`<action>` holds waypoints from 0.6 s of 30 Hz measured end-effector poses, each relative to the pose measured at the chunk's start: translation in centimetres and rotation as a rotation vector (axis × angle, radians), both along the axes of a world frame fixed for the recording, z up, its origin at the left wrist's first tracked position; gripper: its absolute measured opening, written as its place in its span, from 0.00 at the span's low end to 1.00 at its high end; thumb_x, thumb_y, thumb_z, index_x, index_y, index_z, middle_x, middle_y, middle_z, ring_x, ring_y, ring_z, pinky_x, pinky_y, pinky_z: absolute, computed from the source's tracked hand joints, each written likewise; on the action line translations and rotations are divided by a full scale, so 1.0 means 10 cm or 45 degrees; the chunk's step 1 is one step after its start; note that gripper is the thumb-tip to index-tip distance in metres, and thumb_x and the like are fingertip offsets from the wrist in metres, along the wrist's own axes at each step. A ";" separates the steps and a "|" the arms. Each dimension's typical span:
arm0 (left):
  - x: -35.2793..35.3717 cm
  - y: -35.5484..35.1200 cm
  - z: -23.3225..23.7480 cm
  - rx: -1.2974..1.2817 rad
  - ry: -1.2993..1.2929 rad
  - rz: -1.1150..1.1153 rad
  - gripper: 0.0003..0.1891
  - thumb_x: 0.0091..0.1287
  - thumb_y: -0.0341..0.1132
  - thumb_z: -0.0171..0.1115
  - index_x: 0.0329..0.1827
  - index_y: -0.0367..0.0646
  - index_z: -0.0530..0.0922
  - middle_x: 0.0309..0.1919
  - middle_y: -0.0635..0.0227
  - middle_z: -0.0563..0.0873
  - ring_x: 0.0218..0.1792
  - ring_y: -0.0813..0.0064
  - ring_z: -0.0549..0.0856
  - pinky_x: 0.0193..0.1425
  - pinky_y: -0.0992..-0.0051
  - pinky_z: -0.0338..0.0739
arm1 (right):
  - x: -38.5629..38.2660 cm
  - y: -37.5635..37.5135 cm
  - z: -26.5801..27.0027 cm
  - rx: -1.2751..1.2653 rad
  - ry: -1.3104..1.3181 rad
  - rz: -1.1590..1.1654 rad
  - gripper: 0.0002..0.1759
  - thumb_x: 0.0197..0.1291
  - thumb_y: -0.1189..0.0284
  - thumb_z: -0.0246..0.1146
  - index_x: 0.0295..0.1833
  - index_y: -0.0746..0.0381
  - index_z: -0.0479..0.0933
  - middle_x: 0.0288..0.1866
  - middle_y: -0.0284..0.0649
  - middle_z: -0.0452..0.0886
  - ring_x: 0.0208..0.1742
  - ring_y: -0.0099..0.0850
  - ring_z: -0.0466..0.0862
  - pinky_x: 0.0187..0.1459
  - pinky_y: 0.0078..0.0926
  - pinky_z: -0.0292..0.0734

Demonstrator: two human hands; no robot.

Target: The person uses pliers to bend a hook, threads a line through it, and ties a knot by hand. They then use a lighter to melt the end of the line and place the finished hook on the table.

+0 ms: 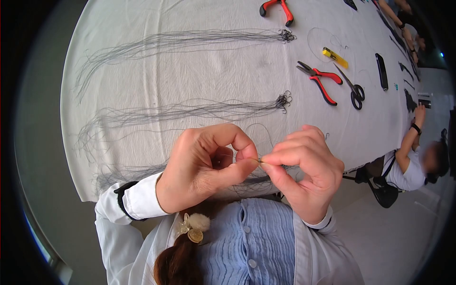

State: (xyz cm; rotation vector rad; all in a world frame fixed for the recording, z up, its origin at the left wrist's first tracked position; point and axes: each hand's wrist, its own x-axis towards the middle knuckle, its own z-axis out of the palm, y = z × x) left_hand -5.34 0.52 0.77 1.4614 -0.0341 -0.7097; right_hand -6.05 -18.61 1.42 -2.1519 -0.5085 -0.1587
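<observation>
Close to the table's near edge, my left hand [209, 164] is closed in a pinch of thumb and forefinger on a thin line. Its fingertips meet those of my right hand [304, 166], which pinches a tiny dark piece, too small to make out, at the line. A loop of fine line rises behind the fingers. Beyond my hands lies a bundle of grey lines [190, 110] with dark hooks [283, 100] at its right end. Another bundle [190, 38] lies farther off, and a third is partly hidden under my hands.
On the white cloth-covered table [114, 85] lie red-handled pliers [323, 80], a second pair [278, 7], scissors [354, 90], a yellow tool [335, 57] and a black object [381, 71]. Another person [408, 166] sits at the right edge; more people are at the upper right.
</observation>
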 end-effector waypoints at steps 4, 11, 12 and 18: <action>0.04 0.00 -0.06 -0.252 0.182 0.001 0.04 0.61 0.28 0.63 0.32 0.36 0.77 0.27 0.79 0.77 0.23 0.95 0.68 0.23 0.88 0.61 | -0.01 -0.01 0.01 -0.151 -0.165 -0.013 0.10 0.35 0.79 0.70 0.27 0.57 0.79 0.25 0.29 0.78 0.29 0.26 0.77 0.46 0.30 0.65; 0.05 -0.01 0.04 -0.297 0.204 0.034 0.04 0.58 0.25 0.65 0.34 0.37 0.79 0.27 0.78 0.78 0.22 0.94 0.67 0.22 0.87 0.59 | 0.00 -0.04 0.01 -0.032 -0.018 -0.091 0.08 0.36 0.79 0.69 0.24 0.57 0.77 0.23 0.28 0.79 0.27 0.25 0.77 0.43 0.28 0.66; 0.07 0.00 0.08 -0.176 0.156 -0.001 0.05 0.55 0.24 0.67 0.33 0.38 0.79 0.27 0.78 0.78 0.21 0.93 0.67 0.22 0.86 0.58 | 0.00 -0.04 0.00 -0.030 -0.017 -0.093 0.08 0.36 0.79 0.69 0.24 0.57 0.77 0.23 0.28 0.79 0.27 0.25 0.77 0.43 0.28 0.66; 0.00 0.00 0.04 0.143 -0.609 0.014 0.05 0.53 0.24 0.68 0.30 0.39 0.80 0.27 0.73 0.79 0.20 0.90 0.69 0.20 0.84 0.57 | 0.00 -0.05 0.03 0.208 0.291 -0.034 0.07 0.39 0.80 0.67 0.23 0.60 0.75 0.20 0.29 0.79 0.23 0.23 0.75 0.36 0.24 0.66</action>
